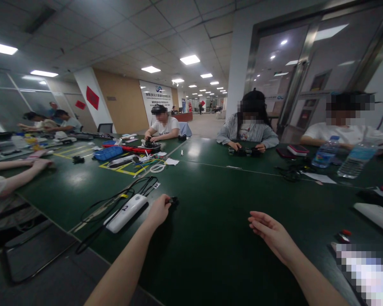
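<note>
Left hand: (159,211) fingers narrowed together on a small black piece; back of the hand toward the camera.
Small black piece: (174,201) at the left hand's fingertips, at or just over the tabletop; partly hidden by the fingers, exact form too small to tell.
Right hand: (272,235) well apart from the left, thumb and loosely curved fingers parted, palm turned inward; whether it touches the table, cannot tell.
Table: (220,238) dark green, glossy, with pale seams.
White oblong device: (127,213) marked "2", lying just beside the left forearm.
Black cables: (98,207) looped beside and across the white oblong device; a white tag (156,185), also marked "2", near their far end.
Right-hand edge: pixelated bright panel (367,272); small red-topped item (345,235) just beyond it; white long object (376,219) farther out.
Beyond left hand: coiled white cable (157,168), blue basket (108,153), yellow tape (130,172) on the tabletop.
Far right: two clear bottles, blue-capped one (326,152) upright, larger one (357,159) tilted in view.
Across: co-worker in striped shirt (230,128), both hands at dark items (245,151).
</note>
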### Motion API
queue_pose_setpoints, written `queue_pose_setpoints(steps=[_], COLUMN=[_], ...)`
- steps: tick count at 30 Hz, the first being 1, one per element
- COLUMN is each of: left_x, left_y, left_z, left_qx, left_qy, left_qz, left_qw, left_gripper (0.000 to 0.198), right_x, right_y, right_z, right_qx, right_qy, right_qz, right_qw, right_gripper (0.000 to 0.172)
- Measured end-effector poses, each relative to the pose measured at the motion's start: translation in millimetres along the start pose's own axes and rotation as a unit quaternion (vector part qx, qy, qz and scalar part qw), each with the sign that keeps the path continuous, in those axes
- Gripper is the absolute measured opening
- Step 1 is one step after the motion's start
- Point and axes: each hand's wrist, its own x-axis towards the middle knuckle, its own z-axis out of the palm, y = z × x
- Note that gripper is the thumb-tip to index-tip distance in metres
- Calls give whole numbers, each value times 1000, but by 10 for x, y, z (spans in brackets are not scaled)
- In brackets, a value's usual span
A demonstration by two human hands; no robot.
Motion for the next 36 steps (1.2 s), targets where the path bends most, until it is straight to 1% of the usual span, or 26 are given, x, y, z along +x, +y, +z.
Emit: queue_pose_setpoints(steps=[3,8,13,20,26,36], left_x=[-13,-23,-27,-7,8,5], left_y=[30,58,74,23,-32,-12], left_z=[-12,-13,-11,3,7,3], left_qx=[0,30,52,54,32,24], left_qy=[-5,-3,1,3,15,21], left_qz=[12,25,18,25,41,20], left_qw=[1000,999,998,998,999,999], left_gripper=[17,16,19,17,15,13], right_x=[-14,-28,-26,-64,-50,-85], right_y=[-18,-37,-34,-94,-68,-112], right_z=[2,1,7,43,30,55], right_qx=[-2,-1,-2,-1,-7,-5], right_qy=[-3,-5,-2,7,-1,5], right_qz=[3,6,4,9,2,13], right_qw=[1000,1000,1000,1000,1000,1000], right_gripper=[33,33,33,33,35,31])
